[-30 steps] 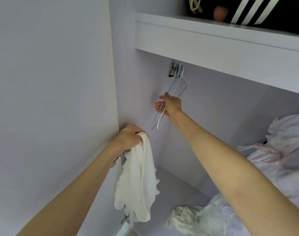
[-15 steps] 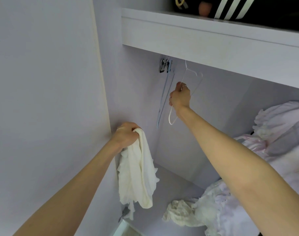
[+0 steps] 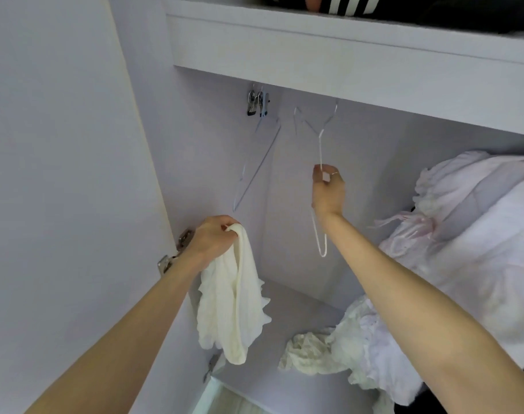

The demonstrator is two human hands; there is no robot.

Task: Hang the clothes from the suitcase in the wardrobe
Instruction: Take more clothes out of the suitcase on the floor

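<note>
My left hand (image 3: 211, 239) grips the top of a cream-white garment (image 3: 234, 306), which hangs down limp below my fist beside the wardrobe's left wall. My right hand (image 3: 328, 189) pinches a thin white wire hanger (image 3: 320, 150) at its side; the hanger's hook reaches up under the shelf edge and its lower loop dangles below my wrist. A second, pale blue hanger (image 3: 256, 165) hangs from the rail bracket (image 3: 257, 103) at the upper left.
White and pink garments (image 3: 476, 234) hang bunched on the right. More crumpled white clothes (image 3: 338, 351) lie on the wardrobe floor. The open door (image 3: 60, 174) stands at the left with metal hinges (image 3: 177, 249). A black striped item (image 3: 350, 4) sits on the top shelf.
My right hand has drawn the white hanger away from the blue one, to the right and lower. My left hand keeps the garment; the view has tilted down.
</note>
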